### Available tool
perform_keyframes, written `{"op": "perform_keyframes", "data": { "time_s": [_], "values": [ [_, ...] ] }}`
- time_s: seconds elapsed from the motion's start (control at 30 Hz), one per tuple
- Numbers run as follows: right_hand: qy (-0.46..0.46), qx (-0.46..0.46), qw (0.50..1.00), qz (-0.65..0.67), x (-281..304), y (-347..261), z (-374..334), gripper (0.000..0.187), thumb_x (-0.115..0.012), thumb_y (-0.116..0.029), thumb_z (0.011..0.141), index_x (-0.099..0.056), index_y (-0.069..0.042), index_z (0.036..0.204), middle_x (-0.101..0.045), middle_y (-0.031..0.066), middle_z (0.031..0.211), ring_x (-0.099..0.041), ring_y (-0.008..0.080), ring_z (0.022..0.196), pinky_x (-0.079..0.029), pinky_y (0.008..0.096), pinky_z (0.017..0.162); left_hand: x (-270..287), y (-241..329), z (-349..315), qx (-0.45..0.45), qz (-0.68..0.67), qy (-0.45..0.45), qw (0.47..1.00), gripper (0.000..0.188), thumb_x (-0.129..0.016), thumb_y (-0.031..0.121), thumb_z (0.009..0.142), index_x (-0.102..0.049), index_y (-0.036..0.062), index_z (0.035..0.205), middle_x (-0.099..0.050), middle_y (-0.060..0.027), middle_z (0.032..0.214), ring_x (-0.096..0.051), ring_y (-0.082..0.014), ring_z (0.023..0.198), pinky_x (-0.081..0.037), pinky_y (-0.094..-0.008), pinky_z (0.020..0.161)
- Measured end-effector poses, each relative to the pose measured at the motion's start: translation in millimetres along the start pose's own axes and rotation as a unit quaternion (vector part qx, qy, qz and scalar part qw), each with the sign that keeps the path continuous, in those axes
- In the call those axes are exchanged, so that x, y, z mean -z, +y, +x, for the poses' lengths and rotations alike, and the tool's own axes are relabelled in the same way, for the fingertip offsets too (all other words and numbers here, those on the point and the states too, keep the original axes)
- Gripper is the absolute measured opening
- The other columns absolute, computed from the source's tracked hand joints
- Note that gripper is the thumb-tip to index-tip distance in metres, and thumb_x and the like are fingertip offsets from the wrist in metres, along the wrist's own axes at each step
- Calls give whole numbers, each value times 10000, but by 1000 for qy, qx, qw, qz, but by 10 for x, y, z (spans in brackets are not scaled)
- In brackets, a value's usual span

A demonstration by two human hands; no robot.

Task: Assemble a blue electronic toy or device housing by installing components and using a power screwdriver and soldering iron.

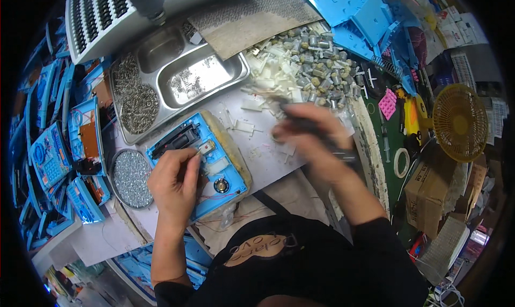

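A blue plastic toy casing (234,174) lies open in front of me, with a black part (181,137), a small motor (206,147), a white plastic piece (216,166) and a round speaker (221,185) inside. My left hand (174,179) rests over its left side, thumb and forefinger pinched together beside the motor; what they hold is hidden. To the right, my right hand (316,135) is smeared by motion above the table. Its fingers are wrapped round a dark hand tool (307,125) whose kind I cannot make out. White plastic pieces (244,126) lie between both hands.
Small motors (322,60) and white parts are heaped at the back. A metal tray (174,104) holds springs; a round dish (131,178) holds small screws. Blue casings (51,151) crowd the left. A black power tool (145,4) hangs above; a yellow fan (460,122) stands right.
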State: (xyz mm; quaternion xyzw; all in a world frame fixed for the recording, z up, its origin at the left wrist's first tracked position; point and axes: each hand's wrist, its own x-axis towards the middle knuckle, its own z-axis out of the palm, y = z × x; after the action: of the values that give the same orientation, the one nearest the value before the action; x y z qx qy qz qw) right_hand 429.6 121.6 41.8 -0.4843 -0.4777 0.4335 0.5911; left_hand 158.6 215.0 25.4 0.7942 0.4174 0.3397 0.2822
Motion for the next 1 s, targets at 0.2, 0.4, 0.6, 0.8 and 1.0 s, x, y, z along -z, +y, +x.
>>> {"op": "perform_keyframes", "data": {
  "time_s": [0.2, 0.4, 0.6, 0.8, 1.0],
  "values": [
    [-141, 138, 976, -89, -896, 333, 688, 511, -725, 36, 848, -622, -53, 1341, -675, 135, 1147, -696, 195, 968, -559, 305, 872, 32, -85, -67, 114, -142, -1, 983, 54, -718, -32, 900, -709, -32, 953, -675, -58, 830, -630, -88, 676, -486, -229, 609],
    [-163, 122, 974, -96, -992, 371, 724, 502, -721, 38, 866, -617, -54, 1349, -662, 112, 1172, -695, 162, 955, -562, 297, 867, 33, -203, -150, 153, -181, 2, 972, 59, -701, 16, 922, -716, -28, 957, -705, -56, 817, -668, -84, 674, -503, -219, 616],
    [-111, 40, 991, -59, -1011, 421, 600, 516, -732, 57, 826, -637, -58, 1319, -663, 92, 1075, -701, 160, 887, -558, 291, 816, 61, -53, -85, 258, -281, -10, 924, 70, -704, -8, 927, -709, -45, 986, -713, -75, 877, -720, -109, 731, -575, -229, 629],
    [-78, 62, 993, -57, -1038, 474, 544, 515, -745, 80, 808, -643, -49, 1296, -660, 100, 1062, -697, 154, 860, -556, 279, 790, 7, -41, -93, 274, -308, 14, 911, 57, -713, 6, 925, -708, -32, 967, -699, -71, 843, -707, -111, 705, -563, -236, 599],
    [-82, 139, 968, -194, -748, 323, 478, 475, -775, 38, 815, -650, -43, 1267, -662, 98, 1055, -677, 159, 895, -544, 282, 785, -22, -42, 20, -32, 15, 70, 997, 150, -783, 39, 761, -712, 67, 890, -637, -78, 914, -599, -223, 755, -469, -351, 645]
  ]
}}
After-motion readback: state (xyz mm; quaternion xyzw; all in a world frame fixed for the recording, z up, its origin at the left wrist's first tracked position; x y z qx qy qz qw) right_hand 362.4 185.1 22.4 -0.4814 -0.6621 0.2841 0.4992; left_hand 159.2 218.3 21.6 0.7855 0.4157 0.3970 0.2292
